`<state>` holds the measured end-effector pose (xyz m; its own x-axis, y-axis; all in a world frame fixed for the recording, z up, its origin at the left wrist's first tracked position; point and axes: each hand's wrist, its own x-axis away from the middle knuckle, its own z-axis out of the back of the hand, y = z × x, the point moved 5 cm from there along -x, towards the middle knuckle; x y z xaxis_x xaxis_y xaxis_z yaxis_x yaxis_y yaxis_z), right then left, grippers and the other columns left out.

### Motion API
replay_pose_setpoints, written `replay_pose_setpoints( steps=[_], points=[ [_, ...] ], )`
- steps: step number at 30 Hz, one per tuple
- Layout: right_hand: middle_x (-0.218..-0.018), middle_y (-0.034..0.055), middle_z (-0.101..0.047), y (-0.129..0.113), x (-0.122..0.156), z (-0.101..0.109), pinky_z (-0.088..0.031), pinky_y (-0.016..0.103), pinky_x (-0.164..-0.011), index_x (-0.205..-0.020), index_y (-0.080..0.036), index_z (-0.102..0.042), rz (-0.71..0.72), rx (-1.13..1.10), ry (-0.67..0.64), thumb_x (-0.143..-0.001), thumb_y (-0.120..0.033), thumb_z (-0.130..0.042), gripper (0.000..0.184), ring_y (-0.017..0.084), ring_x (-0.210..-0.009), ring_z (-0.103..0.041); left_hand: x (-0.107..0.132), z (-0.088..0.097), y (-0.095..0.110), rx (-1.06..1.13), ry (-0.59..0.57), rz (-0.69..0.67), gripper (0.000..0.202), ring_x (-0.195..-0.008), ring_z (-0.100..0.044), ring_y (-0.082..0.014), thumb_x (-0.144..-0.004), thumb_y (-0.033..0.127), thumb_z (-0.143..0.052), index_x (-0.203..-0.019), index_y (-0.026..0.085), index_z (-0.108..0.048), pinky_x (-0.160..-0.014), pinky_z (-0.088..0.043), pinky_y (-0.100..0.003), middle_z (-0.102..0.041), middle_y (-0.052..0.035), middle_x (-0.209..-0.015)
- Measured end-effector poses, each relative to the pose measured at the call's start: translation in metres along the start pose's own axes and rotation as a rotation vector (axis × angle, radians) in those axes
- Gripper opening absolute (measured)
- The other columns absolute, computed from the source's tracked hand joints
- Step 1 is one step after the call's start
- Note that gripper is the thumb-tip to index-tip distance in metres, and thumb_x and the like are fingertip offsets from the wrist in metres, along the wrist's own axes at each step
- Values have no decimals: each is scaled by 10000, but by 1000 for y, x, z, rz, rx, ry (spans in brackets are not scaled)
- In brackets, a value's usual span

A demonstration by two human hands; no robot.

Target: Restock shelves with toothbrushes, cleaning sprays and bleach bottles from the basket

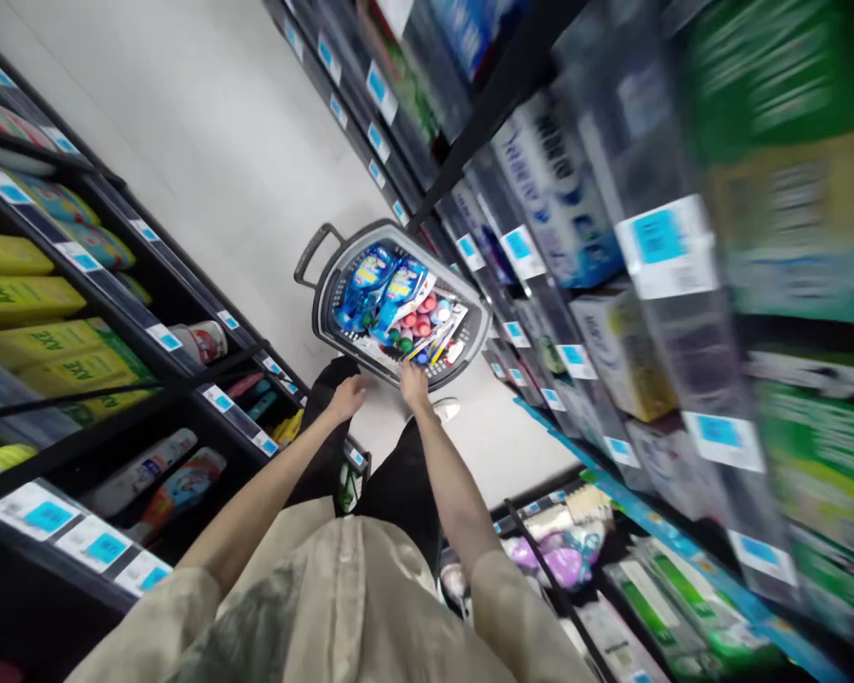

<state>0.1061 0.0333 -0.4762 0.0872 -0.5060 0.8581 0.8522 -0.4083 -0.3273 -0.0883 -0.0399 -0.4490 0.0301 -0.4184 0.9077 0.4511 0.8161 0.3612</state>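
Note:
A grey plastic shopping basket (473, 337) with one handle (313, 249) swung out at its far left stands on the floor in front of me. Inside lie blue printed bags (374, 275), several red-pink capped items (421, 324), green-topped ones (399, 340) and flat white packs. My right hand (414, 384) is at the basket's near rim, its fingers closed over the edge. My left hand (348, 396) hovers by my left knee, apart from the basket, with fingers curled and nothing visible in them.
Shelves with blue-and-white price tags (78, 256) line both sides. Yellow packs (21, 304) fill the left one; boxed and green-packed goods, blurred, stand close on the right (562, 199). Pale floor (206, 104) runs between. Lower right, purple items (562, 560) sit on a low shelf.

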Motion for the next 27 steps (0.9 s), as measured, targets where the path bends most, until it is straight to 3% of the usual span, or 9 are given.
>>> replay_pose_setpoints(
  steps=[4,6,8,10,12,16,20,24,27],
  points=[
    [-1208,146,-714,-18,96,52,-498,341,-969,-1204,-168,-640,85,-301,77,-978,-182,-508,262,251,-1134,-665,64,2,66,153,62,-68,318,-1180,-671,-269,-937,297,-735,-1195,116,-690,-1134,-498,-542,-712,-137,-1216],
    [-1029,90,-719,-29,142,79,-531,305,-820,-1192,-190,-619,141,-470,76,-999,-289,-477,260,217,-932,-687,104,0,104,268,58,-136,385,-1168,-683,-278,-933,331,-726,-1248,114,-676,-1108,-517,-525,-713,-163,-1248],
    [-748,5,-625,-39,189,100,-486,269,-610,-1130,-206,-599,187,-631,9,-1016,-420,-431,295,173,-612,-589,148,-2,141,395,9,-243,466,-1162,-695,-280,-924,392,-712,-1302,124,-668,-1052,-553,-460,-719,-174,-1279],
    [-561,-72,-431,-47,235,113,-376,247,-471,-969,-229,-566,229,-773,-106,-1012,-514,-399,333,131,-416,-377,197,-5,173,507,-56,-374,552,-1172,-697,-275,-901,491,-707,-1327,141,-674,-1005,-570,-392,-727,-161,-1294],
    [-514,-94,-320,-52,279,122,-311,242,-423,-809,-254,-483,277,-897,-223,-1001,-550,-404,362,107,-376,-249,246,-7,200,580,-102,-499,628,-1150,-700,-269,-852,590,-727,-1294,144,-702,-978,-570,-350,-740,-143,-1272],
    [-484,-89,-273,-56,348,130,-261,240,-384,-648,-264,-358,352,-1119,-394,-977,-647,-453,513,81,-366,-163,324,-16,236,606,-144,-662,618,-932,-706,-233,-779,644,-789,-1088,109,-773,-821,-567,-296,-779,-119,-1058],
    [-521,-75,-353,-56,389,129,-286,229,-404,-650,-236,-417,379,-1361,-434,-946,-680,-572,555,62,-389,-195,363,-24,261,563,-179,-747,537,-818,-692,-206,-760,585,-845,-997,108,-784,-752,-555,-281,-778,-99,-938],
    [-648,11,-597,-58,411,131,-410,220,-450,-765,-195,-592,372,-1550,-380,-931,-664,-626,499,103,-477,-479,377,-23,278,529,-174,-781,573,-804,-712,-218,-739,601,-857,-1026,112,-775,-783,-584,-317,-787,-114,-948],
    [-750,52,-697,-60,420,139,-468,218,-461,-862,-170,-666,370,-1662,-347,-932,-672,-626,509,127,-535,-591,382,-18,288,509,-151,-782,604,-761,-712,-225,-746,641,-833,-1030,111,-769,-704,-585,-317,-790,-124,-937]
  ],
)
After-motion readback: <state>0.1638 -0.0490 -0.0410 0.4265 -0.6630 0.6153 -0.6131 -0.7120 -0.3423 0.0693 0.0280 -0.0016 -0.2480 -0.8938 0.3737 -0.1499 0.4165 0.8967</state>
